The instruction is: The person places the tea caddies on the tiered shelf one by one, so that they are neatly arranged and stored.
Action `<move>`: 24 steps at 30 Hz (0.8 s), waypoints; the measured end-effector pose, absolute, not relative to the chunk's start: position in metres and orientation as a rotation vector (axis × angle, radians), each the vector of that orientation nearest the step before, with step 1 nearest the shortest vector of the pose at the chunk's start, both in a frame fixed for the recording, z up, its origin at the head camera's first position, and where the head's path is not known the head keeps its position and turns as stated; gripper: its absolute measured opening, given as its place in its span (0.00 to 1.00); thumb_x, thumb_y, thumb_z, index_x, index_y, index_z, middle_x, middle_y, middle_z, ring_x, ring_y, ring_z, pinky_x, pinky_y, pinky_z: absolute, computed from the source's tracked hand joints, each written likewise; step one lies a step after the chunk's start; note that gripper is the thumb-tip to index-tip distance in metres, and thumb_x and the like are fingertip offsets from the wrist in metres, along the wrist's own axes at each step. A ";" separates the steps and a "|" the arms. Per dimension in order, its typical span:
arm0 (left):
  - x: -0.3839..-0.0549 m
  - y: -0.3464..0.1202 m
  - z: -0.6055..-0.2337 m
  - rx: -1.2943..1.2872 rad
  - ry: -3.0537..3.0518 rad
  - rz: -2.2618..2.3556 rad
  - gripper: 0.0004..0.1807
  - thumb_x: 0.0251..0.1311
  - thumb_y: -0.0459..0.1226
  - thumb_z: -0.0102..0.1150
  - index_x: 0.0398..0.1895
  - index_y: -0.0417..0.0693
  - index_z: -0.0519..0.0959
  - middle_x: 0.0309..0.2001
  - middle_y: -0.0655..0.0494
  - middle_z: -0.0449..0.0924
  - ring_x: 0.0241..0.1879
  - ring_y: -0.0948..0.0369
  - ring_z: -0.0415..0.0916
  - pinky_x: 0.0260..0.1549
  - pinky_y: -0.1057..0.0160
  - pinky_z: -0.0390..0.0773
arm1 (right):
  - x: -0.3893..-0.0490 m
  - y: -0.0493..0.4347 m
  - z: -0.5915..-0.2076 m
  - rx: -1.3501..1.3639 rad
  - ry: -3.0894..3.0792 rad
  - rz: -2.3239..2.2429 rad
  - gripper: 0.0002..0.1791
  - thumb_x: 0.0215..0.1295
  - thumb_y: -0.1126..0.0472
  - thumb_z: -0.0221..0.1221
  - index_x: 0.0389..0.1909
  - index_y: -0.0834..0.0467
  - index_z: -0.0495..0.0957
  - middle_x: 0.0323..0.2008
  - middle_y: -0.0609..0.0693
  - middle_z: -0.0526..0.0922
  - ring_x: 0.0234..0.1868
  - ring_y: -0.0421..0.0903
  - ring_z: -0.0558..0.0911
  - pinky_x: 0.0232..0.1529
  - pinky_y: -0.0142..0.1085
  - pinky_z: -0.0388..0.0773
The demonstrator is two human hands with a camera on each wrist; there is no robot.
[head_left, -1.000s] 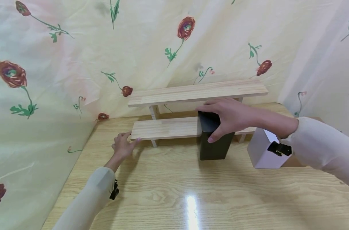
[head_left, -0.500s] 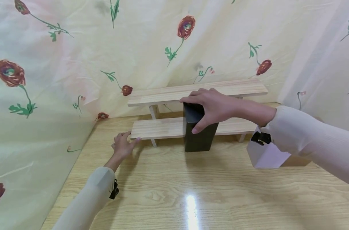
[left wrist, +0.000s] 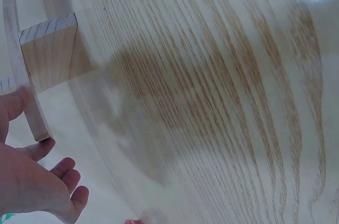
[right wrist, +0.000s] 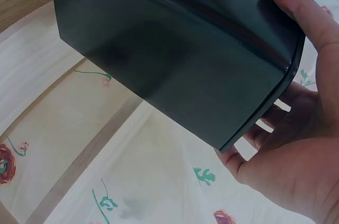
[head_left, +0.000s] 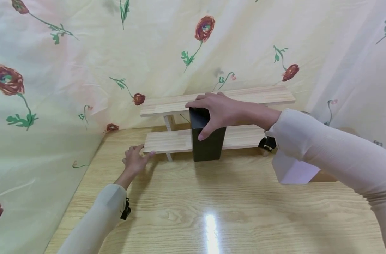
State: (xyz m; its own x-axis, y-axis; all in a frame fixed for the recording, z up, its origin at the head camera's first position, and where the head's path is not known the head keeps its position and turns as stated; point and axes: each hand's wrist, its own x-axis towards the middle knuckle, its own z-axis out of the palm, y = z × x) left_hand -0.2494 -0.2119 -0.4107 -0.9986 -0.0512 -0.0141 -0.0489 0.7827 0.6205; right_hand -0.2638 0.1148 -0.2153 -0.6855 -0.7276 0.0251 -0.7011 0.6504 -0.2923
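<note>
A two-tier light wooden shelf (head_left: 167, 141) stands against the patterned backdrop. My left hand (head_left: 136, 160) pinches the left end of its lower board between thumb and fingers; in the left wrist view the thumb (left wrist: 18, 102) and index finger touch that board end (left wrist: 38, 121). From above, my right hand (head_left: 223, 111) grips the top of a tall black box (head_left: 209, 144), thumb on the near side and fingers across the far side. The box is upright and overlaps the lower board's front edge in the head view. Whether it touches the board I cannot tell.
A white box (head_left: 294, 169) stands on the wood-grain tabletop (head_left: 167, 211) at the right, partly covered by the right sleeve. Beside it is a brown box (head_left: 323, 176). The shelf's upper board (head_left: 259, 95) runs behind the right hand. Flowered cloth (head_left: 47, 106) encloses the back and sides.
My right hand has carried the black box leftward along the front of the shelf, slightly upward in view. The left hand keeps its place on the board end.
</note>
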 end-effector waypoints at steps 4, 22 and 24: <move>-0.249 -0.212 -0.410 0.073 -2.966 -1.019 0.39 0.66 0.53 0.54 0.70 0.37 0.59 0.66 0.32 0.56 0.65 0.37 0.49 0.56 0.34 0.47 | -0.270 0.110 -0.214 -1.182 2.759 -0.441 0.53 0.42 0.40 0.73 0.71 0.47 0.62 0.58 0.51 0.70 0.47 0.49 0.68 0.42 0.41 0.67; -0.247 -0.212 -0.409 0.089 -2.985 -0.966 0.38 0.66 0.54 0.53 0.70 0.38 0.60 0.65 0.32 0.57 0.63 0.37 0.51 0.55 0.35 0.50 | -0.294 0.078 -0.212 -1.137 2.776 -0.385 0.55 0.42 0.38 0.72 0.73 0.45 0.59 0.64 0.51 0.66 0.55 0.49 0.65 0.50 0.49 0.57; -0.246 -0.212 -0.409 0.094 -2.990 -0.964 0.39 0.66 0.54 0.53 0.70 0.38 0.60 0.66 0.32 0.57 0.64 0.37 0.51 0.55 0.35 0.50 | -0.296 0.074 -0.212 -1.117 2.771 -0.381 0.55 0.42 0.38 0.72 0.73 0.45 0.58 0.64 0.51 0.66 0.55 0.49 0.65 0.50 0.50 0.56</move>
